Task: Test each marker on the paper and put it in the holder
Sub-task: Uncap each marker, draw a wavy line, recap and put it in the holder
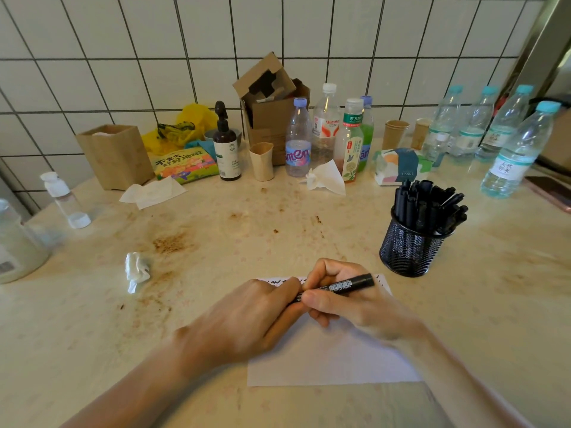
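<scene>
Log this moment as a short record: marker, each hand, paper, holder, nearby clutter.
marker: black marker, lying roughly level above the paper
right hand: right hand grips the barrel
left hand: left hand holds the marker's left end; cap state hidden
paper: white paper on the table, scribbles along its far edge
holder: black mesh holder, full of black markers
clutter: crumpled tissue to the left

A wall of white square tiles (154,41) with dark grout runs behind the surface (247,217), a pale beige marbled top blotched with brown stains. At the far right corner, a metal-looking frame (543,50) slants upward. Light is soft and even.
</scene>
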